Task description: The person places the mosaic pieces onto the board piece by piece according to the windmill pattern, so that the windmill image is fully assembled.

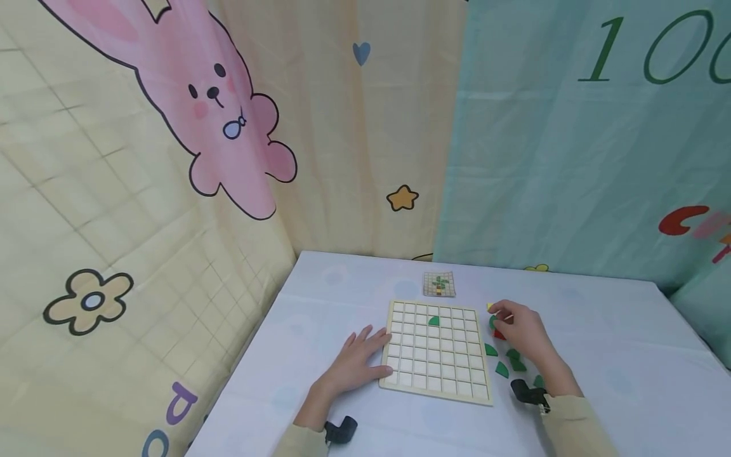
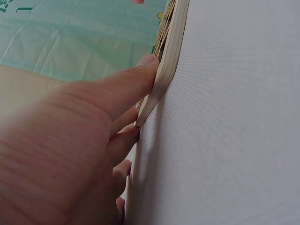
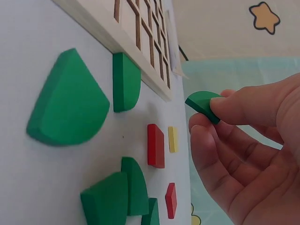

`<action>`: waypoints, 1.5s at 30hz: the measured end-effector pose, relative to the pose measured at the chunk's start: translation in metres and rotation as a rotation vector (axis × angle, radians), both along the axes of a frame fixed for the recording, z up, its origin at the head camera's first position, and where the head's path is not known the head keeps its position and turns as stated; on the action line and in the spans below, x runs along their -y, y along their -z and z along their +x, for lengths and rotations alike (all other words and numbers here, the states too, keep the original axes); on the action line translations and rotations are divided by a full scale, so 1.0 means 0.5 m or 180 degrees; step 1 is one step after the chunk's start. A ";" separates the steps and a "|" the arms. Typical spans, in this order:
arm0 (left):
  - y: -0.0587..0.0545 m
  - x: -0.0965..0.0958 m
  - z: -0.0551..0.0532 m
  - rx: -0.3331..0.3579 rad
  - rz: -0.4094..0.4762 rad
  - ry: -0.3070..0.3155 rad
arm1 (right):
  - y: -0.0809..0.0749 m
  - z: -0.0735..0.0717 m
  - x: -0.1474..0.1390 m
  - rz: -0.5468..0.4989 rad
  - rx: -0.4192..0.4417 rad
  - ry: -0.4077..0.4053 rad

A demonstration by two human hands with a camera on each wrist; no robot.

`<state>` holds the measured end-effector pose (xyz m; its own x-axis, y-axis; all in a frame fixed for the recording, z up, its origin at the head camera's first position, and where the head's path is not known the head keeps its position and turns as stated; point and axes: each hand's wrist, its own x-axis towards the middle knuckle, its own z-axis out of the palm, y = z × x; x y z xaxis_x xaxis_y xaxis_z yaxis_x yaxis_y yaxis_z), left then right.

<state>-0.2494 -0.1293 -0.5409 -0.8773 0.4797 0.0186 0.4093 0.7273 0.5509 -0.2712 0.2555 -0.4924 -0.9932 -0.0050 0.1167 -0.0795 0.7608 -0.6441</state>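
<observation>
My right hand [image 1: 526,333] pinches a green quarter-round block [image 3: 204,103] between thumb and fingertips, raised over the table to the right of the grid board. The wooden grid board [image 1: 419,355] has white square cells, and one green block [image 1: 434,321] sits in a cell near its far side. At the board's left edge lies my left hand [image 1: 355,360], fingers spread and thumb touching the rim. In the left wrist view its thumb [image 2: 133,79] presses the board's side. Beneath the right hand are a red block [image 3: 156,146] and a yellow block [image 3: 173,139].
Several loose green blocks [image 3: 70,103] are scattered right of the board, some overlapping. A second red piece [image 3: 171,200] lies beyond them. Behind the board is a small card [image 1: 429,280] with a grid and a coloured picture. Patterned curtains [image 1: 342,127] hang behind the table.
</observation>
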 end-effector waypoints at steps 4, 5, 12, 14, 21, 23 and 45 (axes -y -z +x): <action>-0.002 -0.002 0.001 0.0025 0.0020 0.0005 | 0.006 -0.007 0.012 -0.0034 0.0007 -0.0041; -0.002 -0.003 0.001 0.0034 0.0022 0.0006 | 0.009 -0.009 0.014 -0.0032 0.0010 -0.0058; -0.003 -0.006 -0.003 0.0013 0.0044 0.0017 | 0.008 -0.024 0.038 -0.0049 -0.0062 -0.0197; -0.004 -0.007 -0.002 0.0022 0.0059 0.0015 | 0.008 -0.027 0.048 -0.0079 -0.0043 -0.0213; 0.001 -0.006 -0.002 0.0013 0.0044 0.0015 | 0.018 -0.029 0.077 -0.0174 0.0010 -0.0207; 0.002 -0.005 -0.001 0.0008 0.0034 0.0015 | 0.020 -0.027 0.086 -0.0211 0.0010 -0.0214; -0.003 -0.002 0.001 0.0021 0.0077 0.0024 | 0.031 -0.041 0.155 -0.0526 0.0086 -0.0384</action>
<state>-0.2490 -0.1282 -0.5393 -0.8738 0.4857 0.0244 0.4110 0.7107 0.5709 -0.2916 0.1778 -0.5077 -0.9893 -0.1070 0.0991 -0.1446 0.6307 -0.7624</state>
